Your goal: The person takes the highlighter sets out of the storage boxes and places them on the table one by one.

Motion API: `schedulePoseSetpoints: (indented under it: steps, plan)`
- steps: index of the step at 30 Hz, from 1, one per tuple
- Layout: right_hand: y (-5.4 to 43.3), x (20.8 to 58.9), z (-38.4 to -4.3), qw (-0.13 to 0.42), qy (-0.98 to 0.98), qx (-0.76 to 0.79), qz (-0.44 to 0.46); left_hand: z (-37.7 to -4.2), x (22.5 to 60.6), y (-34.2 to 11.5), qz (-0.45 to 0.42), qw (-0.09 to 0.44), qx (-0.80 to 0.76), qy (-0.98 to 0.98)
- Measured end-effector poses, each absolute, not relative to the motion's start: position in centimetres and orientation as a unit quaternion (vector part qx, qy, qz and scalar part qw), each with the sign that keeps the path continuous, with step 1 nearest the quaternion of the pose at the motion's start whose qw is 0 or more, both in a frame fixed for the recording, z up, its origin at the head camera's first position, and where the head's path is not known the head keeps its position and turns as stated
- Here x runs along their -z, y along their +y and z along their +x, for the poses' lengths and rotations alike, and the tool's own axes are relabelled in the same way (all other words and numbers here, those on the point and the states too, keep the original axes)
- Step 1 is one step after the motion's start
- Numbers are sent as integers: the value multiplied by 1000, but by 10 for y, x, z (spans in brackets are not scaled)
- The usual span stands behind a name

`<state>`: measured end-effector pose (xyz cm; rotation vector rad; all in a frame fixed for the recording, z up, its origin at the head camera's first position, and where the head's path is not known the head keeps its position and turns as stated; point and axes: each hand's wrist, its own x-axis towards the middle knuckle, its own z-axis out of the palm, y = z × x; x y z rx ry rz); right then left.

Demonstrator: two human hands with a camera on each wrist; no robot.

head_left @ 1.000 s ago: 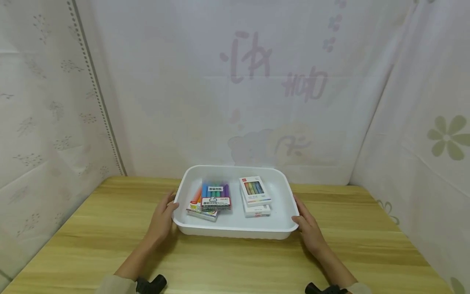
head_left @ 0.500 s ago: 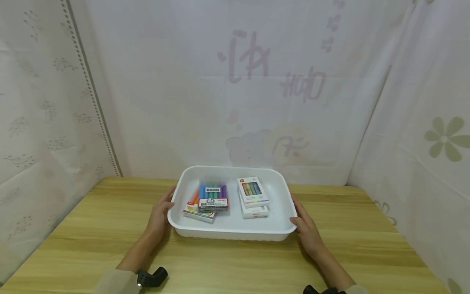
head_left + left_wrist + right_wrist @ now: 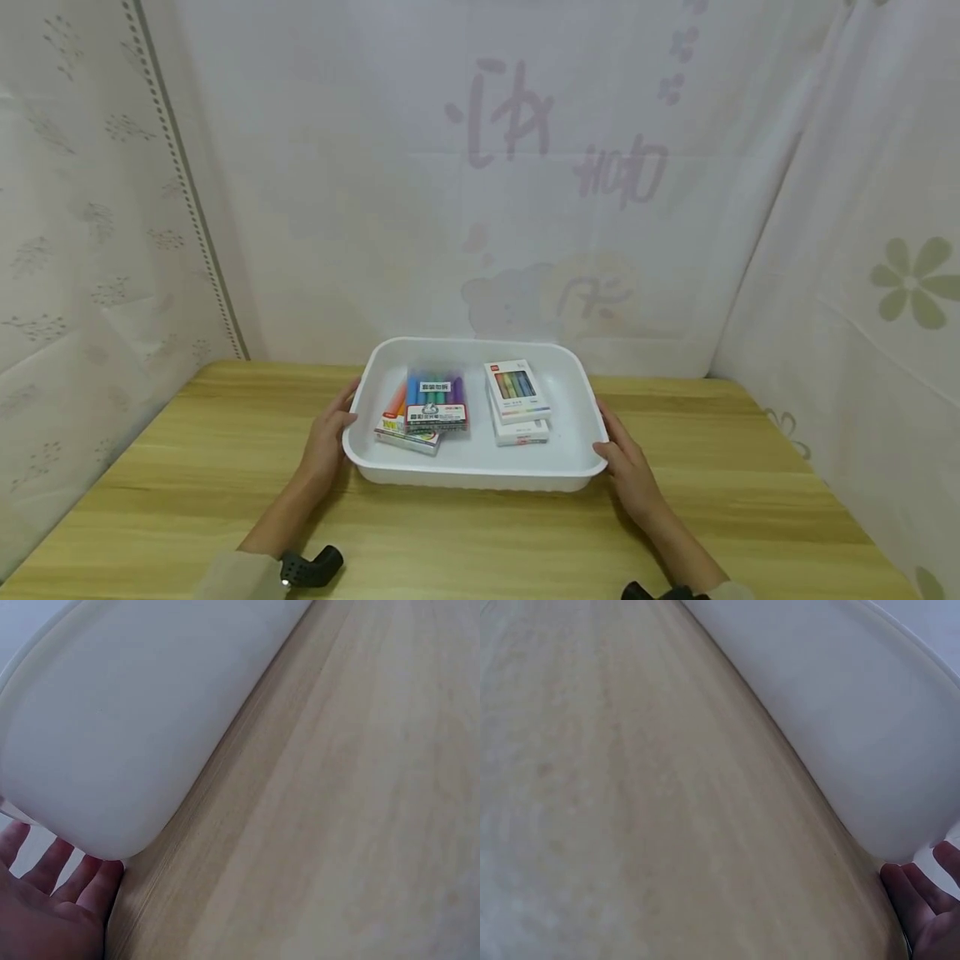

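A white plastic tray (image 3: 480,481) sits on the wooden table in the head view. My left hand (image 3: 324,442) grips its left end, thumb at the rim and fingers along the outer wall. At the opposite end my right hand (image 3: 628,471) holds the tray the same way. Inside, on the left, a clear pack of coloured pens (image 3: 437,408) overlaps a flat colourful pack (image 3: 408,437). To the right, a white box with a window showing coloured sticks (image 3: 517,392) lies on another white box (image 3: 521,433). In both wrist views, fingertips touch the tray's lower corners.
The wooden table (image 3: 480,542) extends to both sides and in front of the tray. A pale printed curtain (image 3: 337,208) hangs right behind the tray, with further curtains at left and right. Dark wrist-worn devices (image 3: 311,568) show on both forearms.
The tray, hands and curtains shifted slightly left in the head view between the first and second frames. Since then almost nothing has moved, and both hands keep their hold.
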<state>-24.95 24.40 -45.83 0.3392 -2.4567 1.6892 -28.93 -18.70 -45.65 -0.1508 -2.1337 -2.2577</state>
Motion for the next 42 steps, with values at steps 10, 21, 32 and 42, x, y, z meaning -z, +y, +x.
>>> schedulePoseSetpoints:
  steps: [10, 21, 32, 42]
  plan:
    - [246, 437, -249, 6, -829, -556, 62, -289, 456, -189, -36, 19, 717, -696]
    - [251, 381, -258, -82, -910, -402, 55, -290, 456, -188, -41, 20, 710, -703]
    - [228, 337, -285, -38, -962, -262, 68, -291, 456, -192, -48, 30, 688, -724]
    - [217, 313, -319, -105, -965, -220, 96, -291, 456, -190, -53, 23, 695, -717]
